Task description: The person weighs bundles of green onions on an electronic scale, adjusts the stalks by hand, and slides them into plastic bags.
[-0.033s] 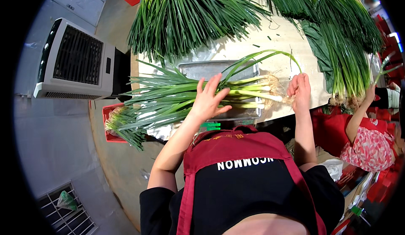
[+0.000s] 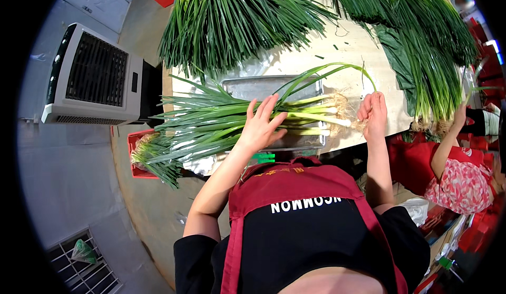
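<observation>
A bundle of green onions (image 2: 211, 114) lies sideways across the metal tray (image 2: 247, 84), leaves to the left and white root ends to the right. My left hand (image 2: 260, 122) rests on the leaves near the pale stems, fingers stretched and somewhat apart, holding nothing. To the right of the roots, my right hand (image 2: 373, 116) is closed in a pinch on a long green onion leaf (image 2: 337, 66). That leaf arches from the bundle over the root tips and bends down into my fingers. Stringy roots (image 2: 341, 107) reach close to my right fingertips.
A big heap of green onions (image 2: 237, 25) lies at the back left of the table (image 2: 348, 46), another heap (image 2: 421, 46) at the right. At the left stand a red crate (image 2: 138, 171) and an air cooler (image 2: 95, 75). A co-worker's arm (image 2: 445, 141) works at far right.
My left thumb has drawn in slightly; both hands otherwise stay in place. At far right, the co-worker's hand and the stalk in it have shifted a little.
</observation>
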### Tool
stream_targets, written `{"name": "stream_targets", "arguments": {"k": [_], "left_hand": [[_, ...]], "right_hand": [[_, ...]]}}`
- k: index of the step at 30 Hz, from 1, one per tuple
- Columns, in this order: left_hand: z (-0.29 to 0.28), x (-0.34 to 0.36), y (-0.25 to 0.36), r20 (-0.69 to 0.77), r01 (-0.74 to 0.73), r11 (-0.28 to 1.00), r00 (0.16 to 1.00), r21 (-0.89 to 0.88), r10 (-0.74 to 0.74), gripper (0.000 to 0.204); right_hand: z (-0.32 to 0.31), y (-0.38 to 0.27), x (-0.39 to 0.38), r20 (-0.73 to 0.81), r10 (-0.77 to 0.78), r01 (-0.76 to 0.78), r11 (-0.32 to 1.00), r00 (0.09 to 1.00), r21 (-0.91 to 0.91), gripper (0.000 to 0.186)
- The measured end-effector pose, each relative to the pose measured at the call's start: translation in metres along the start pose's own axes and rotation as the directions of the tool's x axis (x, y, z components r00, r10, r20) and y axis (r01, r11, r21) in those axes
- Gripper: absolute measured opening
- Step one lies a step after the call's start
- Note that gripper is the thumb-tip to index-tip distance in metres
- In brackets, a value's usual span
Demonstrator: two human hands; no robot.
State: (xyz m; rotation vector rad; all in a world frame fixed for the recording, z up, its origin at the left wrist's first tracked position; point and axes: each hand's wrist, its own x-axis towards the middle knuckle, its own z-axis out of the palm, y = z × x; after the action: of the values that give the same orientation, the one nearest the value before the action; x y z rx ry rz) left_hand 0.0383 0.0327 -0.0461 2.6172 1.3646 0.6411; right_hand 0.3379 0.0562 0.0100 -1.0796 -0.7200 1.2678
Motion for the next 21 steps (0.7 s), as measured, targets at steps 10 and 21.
{"name": "stream_targets", "arguments": {"k": [10,21], "left_hand": [[0.030,-0.025,-0.014,0.054,0.041,0.984,0.997,0.173,-0.051,0.029],[-0.004,-0.026,-0.019,-0.046,0.195,0.978,0.980,0.068,-0.192,0.058]], "right_hand": [[-0.050,-0.128,0.024,-0.153,-0.485,0.508,0.829,0.861,0.233,0.032],[-0.095,-0.173,0.066,0.077,-0.701,0.610,0.664,0.709,0.432,0.028]]}}
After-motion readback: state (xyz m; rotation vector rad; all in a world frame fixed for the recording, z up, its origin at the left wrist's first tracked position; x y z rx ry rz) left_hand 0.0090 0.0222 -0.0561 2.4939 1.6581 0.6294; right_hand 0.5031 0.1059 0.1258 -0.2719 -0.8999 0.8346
